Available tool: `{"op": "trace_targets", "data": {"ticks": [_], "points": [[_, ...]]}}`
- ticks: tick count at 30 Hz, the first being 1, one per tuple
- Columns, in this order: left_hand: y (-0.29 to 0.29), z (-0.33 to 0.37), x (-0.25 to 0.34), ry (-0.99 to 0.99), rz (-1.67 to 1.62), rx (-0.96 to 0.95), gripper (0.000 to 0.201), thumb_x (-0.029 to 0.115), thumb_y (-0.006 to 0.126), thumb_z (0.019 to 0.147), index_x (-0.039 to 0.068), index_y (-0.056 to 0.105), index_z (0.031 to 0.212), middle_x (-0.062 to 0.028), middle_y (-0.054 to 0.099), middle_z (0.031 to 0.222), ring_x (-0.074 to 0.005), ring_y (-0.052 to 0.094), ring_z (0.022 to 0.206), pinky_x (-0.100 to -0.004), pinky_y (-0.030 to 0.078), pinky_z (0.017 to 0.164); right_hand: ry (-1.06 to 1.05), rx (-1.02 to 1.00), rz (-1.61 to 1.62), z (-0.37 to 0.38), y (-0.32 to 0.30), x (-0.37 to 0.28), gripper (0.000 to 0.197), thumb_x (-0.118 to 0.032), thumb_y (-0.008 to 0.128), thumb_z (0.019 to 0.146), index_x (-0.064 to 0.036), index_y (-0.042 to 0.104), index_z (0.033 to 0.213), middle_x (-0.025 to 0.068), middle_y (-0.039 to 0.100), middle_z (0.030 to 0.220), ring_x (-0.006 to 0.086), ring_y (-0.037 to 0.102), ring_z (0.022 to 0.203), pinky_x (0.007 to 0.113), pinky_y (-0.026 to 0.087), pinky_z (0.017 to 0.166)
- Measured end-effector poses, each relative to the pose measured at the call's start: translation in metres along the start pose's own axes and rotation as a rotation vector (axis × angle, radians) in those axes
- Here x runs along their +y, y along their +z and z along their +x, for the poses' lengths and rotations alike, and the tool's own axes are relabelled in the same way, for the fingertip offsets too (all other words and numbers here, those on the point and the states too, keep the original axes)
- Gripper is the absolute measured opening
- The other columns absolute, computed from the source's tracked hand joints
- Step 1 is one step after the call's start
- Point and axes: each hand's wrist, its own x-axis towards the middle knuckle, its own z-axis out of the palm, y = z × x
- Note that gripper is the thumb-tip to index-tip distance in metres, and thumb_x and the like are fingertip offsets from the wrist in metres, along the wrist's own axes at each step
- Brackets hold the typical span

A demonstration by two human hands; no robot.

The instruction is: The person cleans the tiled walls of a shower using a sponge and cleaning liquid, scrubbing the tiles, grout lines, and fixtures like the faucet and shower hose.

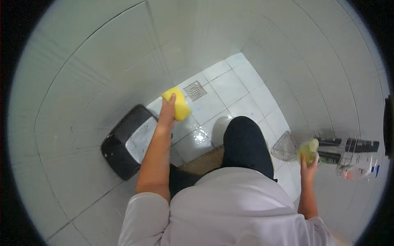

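Sponge (182, 107), thick and yellow, sits in the left hand (168, 110), which is closed on it with the thumb across its near face, near the floor drain (195, 90) as I see it. Well apart, off to the right, the right hand (308, 163) curls around a blurred yellow-green thing (306, 151) I can't make out, just beside the wire rack (351, 144) on the wall.

Sponge (183, 110) in left hand (169, 107), floor drain (195, 90) just beyond it to the right, bin (117, 153) left of left forearm, blurred item (308, 151) in right hand (309, 165), wire basket (284, 151) to its left, bottles (366, 146) to its right
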Motion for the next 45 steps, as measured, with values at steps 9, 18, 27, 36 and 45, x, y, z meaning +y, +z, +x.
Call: {"op": "trace_targets", "data": {"ticks": [9,18,27,36,45], "points": [[0.002,0.000,0.009,-0.179,-0.519,-0.133,0.044,0.038,0.039,0.088,0.007,0.036,0.119,-0.0130,0.052,0.106,-0.0305,0.056,0.091,-0.0465,0.046,0.079,-1.320,-0.212,-0.509,0.124,0.143,-0.285,0.047,-0.003,0.057,0.063,-0.0099,0.049,0.108,0.0108,0.054,0.108,0.0280,0.050,0.101,0.037,0.040,0.086],[-0.002,-0.009,0.021,-0.013,-0.826,-0.133,0.046,0.044,0.034,0.088,0.008,0.043,0.115,-0.0083,0.051,0.108,-0.0242,0.051,0.099,-0.0407,0.043,0.083,-1.559,-0.235,-0.488,0.110,0.190,-0.367,0.033,-0.009,0.048,0.074,-0.0147,0.051,0.105,0.0116,0.055,0.103,0.0271,0.053,0.096,0.039,0.040,0.085],[-0.001,-0.006,0.017,-0.129,-0.783,0.069,0.044,0.041,0.034,0.088,0.008,0.044,0.115,-0.0091,0.053,0.109,-0.0257,0.052,0.098,-0.0439,0.041,0.085,-1.589,-0.260,-0.704,0.106,0.181,-0.365,0.036,-0.011,0.048,0.075,-0.0172,0.051,0.110,0.0105,0.055,0.099,0.0254,0.053,0.095,0.040,0.040,0.086],[-0.010,0.007,0.002,-0.120,-0.725,-0.032,0.046,0.044,0.033,0.088,0.008,0.045,0.113,-0.0102,0.055,0.104,-0.0255,0.055,0.092,-0.0430,0.044,0.081,-1.562,-0.098,-0.624,0.120,0.188,-0.387,0.033,-0.007,0.049,0.070,-0.0153,0.054,0.102,0.0082,0.056,0.094,0.0247,0.054,0.089,0.037,0.041,0.081],[0.000,-0.004,0.013,-0.096,-0.702,-0.010,0.047,0.046,0.036,0.087,0.008,0.046,0.113,-0.0096,0.055,0.103,-0.0237,0.056,0.090,-0.0399,0.045,0.081,-1.695,-0.150,-0.649,0.112,0.175,-0.369,0.027,-0.011,0.046,0.075,-0.0163,0.056,0.100,0.0084,0.056,0.090,0.0238,0.056,0.085,0.038,0.041,0.078]]}}
